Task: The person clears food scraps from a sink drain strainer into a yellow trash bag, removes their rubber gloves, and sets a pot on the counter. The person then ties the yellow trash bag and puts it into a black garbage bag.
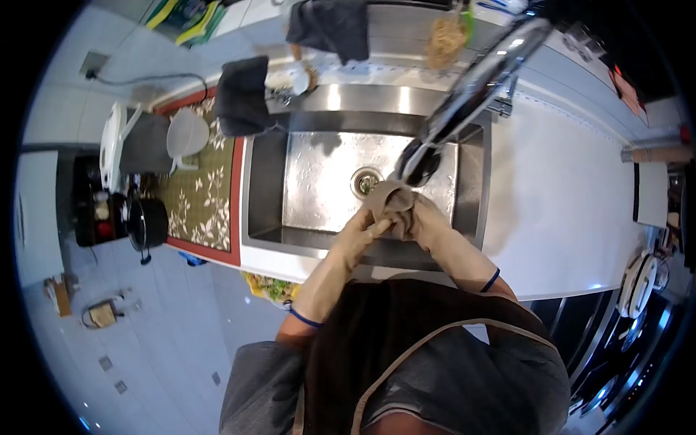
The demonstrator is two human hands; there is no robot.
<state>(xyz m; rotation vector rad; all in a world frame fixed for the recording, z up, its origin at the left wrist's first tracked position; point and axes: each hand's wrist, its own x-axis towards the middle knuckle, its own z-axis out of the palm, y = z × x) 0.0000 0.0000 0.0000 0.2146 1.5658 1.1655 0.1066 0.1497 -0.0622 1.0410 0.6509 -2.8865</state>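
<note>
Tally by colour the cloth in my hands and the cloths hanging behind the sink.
Dark grey: 2, the left cloth near the sink's back corner and the upper cloth
Brown: 1, the held cloth, in the left hand and right hand
Total: 3

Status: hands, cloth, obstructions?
Left hand and right hand gripping crumpled grey-brown cloth over stainless-steel sink. Glossy dark faucet right by cloth, possible obstruction.

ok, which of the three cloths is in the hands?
The light brown cloth, between left hand and right hand; the two dark grey cloths are farther away, untouched.
</note>
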